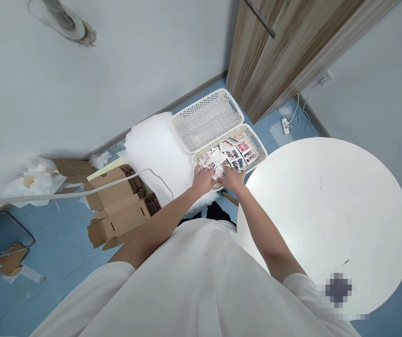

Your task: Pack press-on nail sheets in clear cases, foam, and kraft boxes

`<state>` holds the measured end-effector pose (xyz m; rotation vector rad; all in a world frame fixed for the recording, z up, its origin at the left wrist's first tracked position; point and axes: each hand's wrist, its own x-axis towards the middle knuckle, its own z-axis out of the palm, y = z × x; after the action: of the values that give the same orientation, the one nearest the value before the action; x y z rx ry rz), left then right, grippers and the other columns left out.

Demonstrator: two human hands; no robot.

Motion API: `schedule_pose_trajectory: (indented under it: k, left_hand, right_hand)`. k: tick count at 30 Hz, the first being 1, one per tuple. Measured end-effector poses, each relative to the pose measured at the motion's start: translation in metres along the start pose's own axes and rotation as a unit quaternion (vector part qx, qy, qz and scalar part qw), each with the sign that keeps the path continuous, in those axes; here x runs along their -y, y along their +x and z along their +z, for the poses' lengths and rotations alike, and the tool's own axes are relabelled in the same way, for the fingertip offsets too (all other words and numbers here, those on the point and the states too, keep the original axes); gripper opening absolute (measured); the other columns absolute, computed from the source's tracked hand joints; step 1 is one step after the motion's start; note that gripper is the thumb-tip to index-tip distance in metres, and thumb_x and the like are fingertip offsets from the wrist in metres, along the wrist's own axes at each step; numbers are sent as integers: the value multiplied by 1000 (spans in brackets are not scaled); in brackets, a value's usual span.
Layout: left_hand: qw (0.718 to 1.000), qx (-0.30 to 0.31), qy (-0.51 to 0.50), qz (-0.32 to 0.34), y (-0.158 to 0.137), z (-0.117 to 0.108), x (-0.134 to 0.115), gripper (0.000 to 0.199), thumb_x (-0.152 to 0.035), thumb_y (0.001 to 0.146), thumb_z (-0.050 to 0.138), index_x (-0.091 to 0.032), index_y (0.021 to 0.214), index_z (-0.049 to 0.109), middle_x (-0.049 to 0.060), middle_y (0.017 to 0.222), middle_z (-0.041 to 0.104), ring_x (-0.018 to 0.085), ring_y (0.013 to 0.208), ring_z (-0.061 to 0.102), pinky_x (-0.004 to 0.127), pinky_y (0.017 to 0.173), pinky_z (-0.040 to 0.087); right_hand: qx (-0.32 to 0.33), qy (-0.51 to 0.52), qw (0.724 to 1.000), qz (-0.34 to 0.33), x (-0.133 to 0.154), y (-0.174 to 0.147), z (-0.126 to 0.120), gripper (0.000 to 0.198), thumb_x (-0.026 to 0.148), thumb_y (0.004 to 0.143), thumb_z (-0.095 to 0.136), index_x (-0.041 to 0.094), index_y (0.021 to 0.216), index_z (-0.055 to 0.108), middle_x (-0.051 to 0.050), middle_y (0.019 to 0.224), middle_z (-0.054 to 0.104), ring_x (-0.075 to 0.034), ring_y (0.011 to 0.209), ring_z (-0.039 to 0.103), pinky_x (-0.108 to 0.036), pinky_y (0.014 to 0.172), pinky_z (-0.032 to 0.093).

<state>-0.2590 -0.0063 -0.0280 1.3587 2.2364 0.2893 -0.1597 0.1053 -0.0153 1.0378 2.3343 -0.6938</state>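
Both of my hands are at the near side of a white perforated plastic basket (259, 161) filled with small, flat, colourful packets (238, 154). My left hand (203, 180) lies over the near-left rim, fingers pointing down and somewhat apart. To its right, my right hand (233, 178) reaches over the near edge with its fingers spread on the packets. A pinkish packet (219, 173) lies between the two hands; I cannot make out a firm grip on it. The fingertips are partly hidden among the packets.
A second white basket (206, 119) adjoins the first at the back. White foam sheeting (155, 145) lies to the left, beside folded cardboard boxes (123, 220) with a pale cable (99, 188) above. A round white table (327, 206) stands right; a wooden cabinet (285, 51) is behind.
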Motion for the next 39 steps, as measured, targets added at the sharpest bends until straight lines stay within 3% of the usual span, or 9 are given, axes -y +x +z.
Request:
schedule_pose_trajectory:
  k: [5,11,14,17,22,26,33,39]
  left_hand:
    - [1000,0,-1,1,1,2,2,36,-24,75,54,-22,111,53,8,105,63,26,104,56,46,107,12]
    - [999,-10,-35,-15,1,2,0,39,-25,76,54,-22,115,52,7,107,63,26,108,54,46,108,10]
    - [996,-22,-75,-43,-2,-5,-4,40,-27,78,53,-24,117,50,6,107,63,26,109,53,48,106,12]
    - [987,-44,-134,-81,-6,-14,-8,39,-30,78,54,-25,116,51,4,106,63,24,104,55,49,104,19]
    - [937,-113,-324,-68,-20,-24,-5,33,-27,77,56,-20,108,56,4,93,64,17,87,59,34,85,43]
    - [880,-127,-453,-62,-38,-24,3,25,-26,74,59,-17,96,60,4,83,64,14,76,58,29,74,47]
    - [842,-111,-526,-42,-79,-20,7,18,-26,71,62,-16,86,61,4,79,64,13,72,58,30,74,47]
    - [806,-52,-589,-15,-105,-9,-6,19,-30,72,62,-16,86,59,3,82,64,12,72,59,29,73,49]
  right_hand:
    - [-9,22,1000,-13,-4,-1,0,61,45,81,44,20,135,30,-13,127,50,-26,118,43,-51,102,11]
    - [-59,81,995,-27,-9,-2,3,45,29,84,40,21,128,43,-12,123,52,-25,114,46,-50,102,12]
    - [-105,159,981,-29,-12,0,2,40,26,84,39,23,123,51,-10,118,54,-22,104,52,-47,101,20]
    - [-134,263,954,-49,-14,0,0,40,28,83,42,19,120,54,-10,114,55,-19,88,57,-39,91,37]
    - [-174,427,885,-62,-9,-14,-2,43,32,76,51,18,116,56,-8,110,58,-15,75,56,-34,77,48]
    - [-206,496,842,-51,4,-39,2,48,33,71,57,18,117,53,-7,107,60,-14,75,57,-33,73,50]
    - [-258,519,813,-65,25,-86,23,46,36,70,58,16,112,54,-8,105,60,-13,71,57,-32,70,50]
    - [-298,525,797,-25,20,-138,51,44,41,71,59,18,109,56,-6,101,61,-13,72,59,-32,71,50]
